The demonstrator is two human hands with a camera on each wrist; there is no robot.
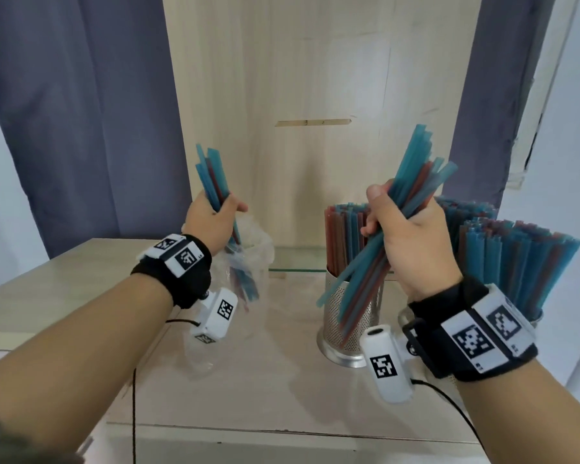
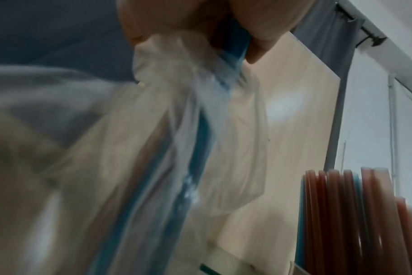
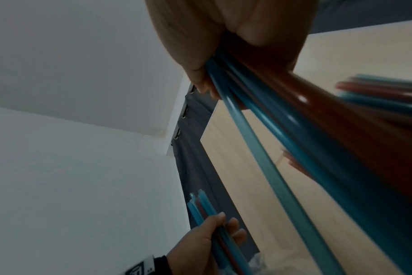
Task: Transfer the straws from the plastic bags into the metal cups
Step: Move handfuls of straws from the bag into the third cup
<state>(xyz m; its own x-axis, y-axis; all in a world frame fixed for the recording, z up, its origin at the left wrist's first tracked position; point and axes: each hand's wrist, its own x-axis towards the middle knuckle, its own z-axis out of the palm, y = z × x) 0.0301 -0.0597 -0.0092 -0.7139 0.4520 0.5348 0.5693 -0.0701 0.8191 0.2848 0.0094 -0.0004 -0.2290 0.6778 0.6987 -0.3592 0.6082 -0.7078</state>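
My right hand [image 1: 404, 229] grips a thick bundle of blue and red straws [image 1: 412, 182] tilted above the perforated metal cup [image 1: 347, 326], which stands full of straws [image 1: 344, 236]. The same bundle [image 3: 294, 119] fills the right wrist view. My left hand [image 1: 215, 216] holds a smaller bunch of straws [image 1: 211, 179] whose lower ends sit inside a clear plastic bag [image 1: 245, 272]. In the left wrist view the bag [image 2: 176, 139] hangs below the fingers [image 2: 259, 28], blurred. A second cup at the far right is packed with straws [image 1: 516, 262]; only its rim shows.
The pale tabletop [image 1: 265, 380] carries the cups and bag. A light wooden panel [image 1: 315, 95] stands behind, with grey curtains [image 1: 81, 112] on both sides. A black cable [image 1: 134, 396] runs down from the left wrist camera, another from the right.
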